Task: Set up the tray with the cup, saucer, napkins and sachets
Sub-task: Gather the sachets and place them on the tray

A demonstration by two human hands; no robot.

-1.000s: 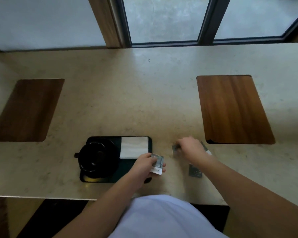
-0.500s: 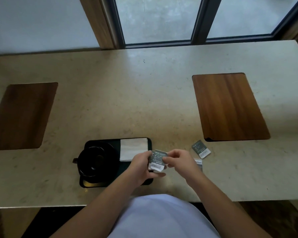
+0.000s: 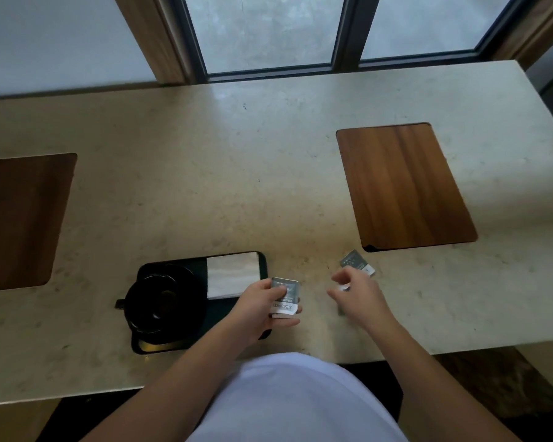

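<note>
- Fingers first: the left hand [image 3: 262, 306] has its thumb and fingers pinched around a small stack of sachets [image 3: 285, 295], held just off the right edge of the tray [image 3: 160, 346]. The right hand [image 3: 356, 296] hangs loosely curled over the counter [image 3: 237, 173] with nothing obviously in it. There's a pale bit right under its fingertips, can't tell if that's another packet.
- One loose sachet [image 3: 355, 267] sits on the counter beyond the right hand, near the front corner of the wooden board [image 3: 403, 186].
- The tray is near the counter's front edge, with the black cup [image 3: 158, 298] on its saucer [image 3: 134, 327] at the left end and the white napkins [image 3: 232, 277] in the far right corner.
- What could go sideways, imo: the stack is only pinched at one side, so the slick packets could fan out and slide off when they're set down.
- The left forearm crosses the tray's near right corner, so a careless swing could shove the tray or clip the cup.
- The free spot on the tray looks tight, so the sachets may end up skewing the napkins.
- It'd be easy to forget that loose packet by the board.
</note>
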